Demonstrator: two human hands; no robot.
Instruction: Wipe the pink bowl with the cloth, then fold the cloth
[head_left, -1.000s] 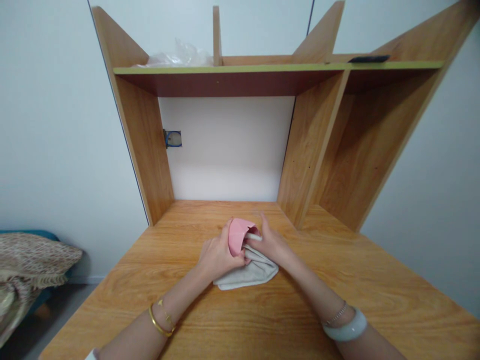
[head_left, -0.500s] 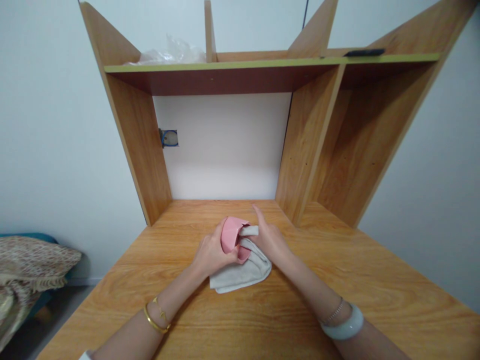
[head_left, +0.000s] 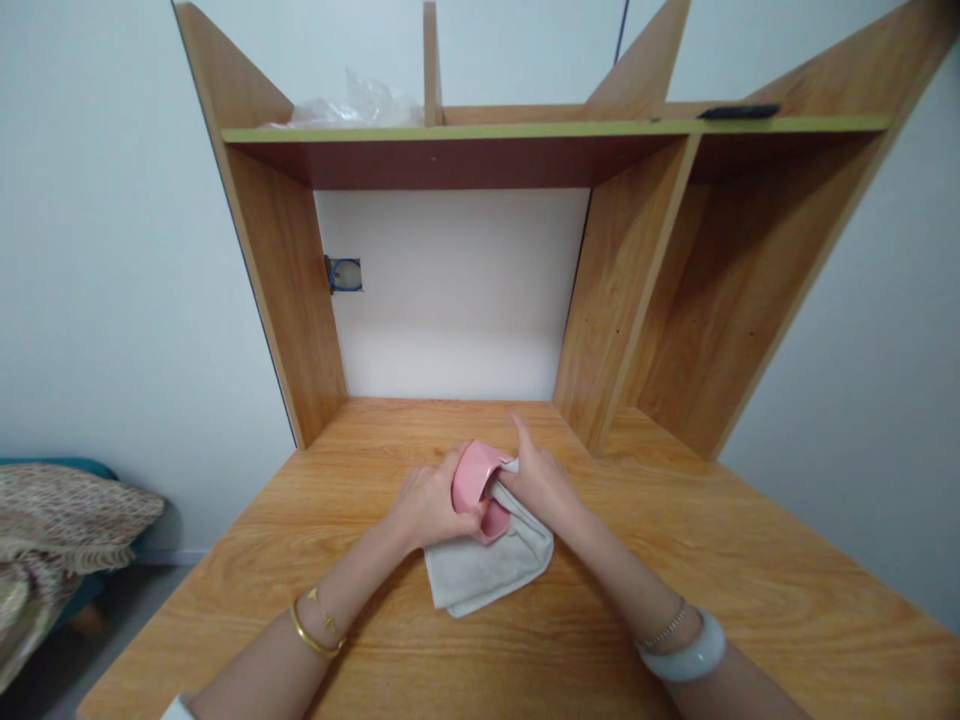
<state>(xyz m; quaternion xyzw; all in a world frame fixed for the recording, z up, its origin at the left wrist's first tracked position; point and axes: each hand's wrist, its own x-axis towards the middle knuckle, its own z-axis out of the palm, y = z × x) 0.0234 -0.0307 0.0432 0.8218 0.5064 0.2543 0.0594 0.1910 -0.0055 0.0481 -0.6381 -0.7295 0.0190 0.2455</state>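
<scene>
My left hand is wrapped round a pink cup-like container, tilted with its opening toward the right. A light grey cloth hangs below the container, with one end tucked into its opening. The fingers of my right hand press the cloth inside the container, and the thumb points up. Those fingertips are hidden by the container and the cloth.
A wooden desk lies under my hands, with a shelf unit at the back. Clear plastic wrapping and a dark object rest on the upper shelf. A blanket-covered seat stands at the left.
My right fingers have pushed further into the container with the cloth, whose end no longer sticks up. Container and cloth have shifted slightly right and down in view.
</scene>
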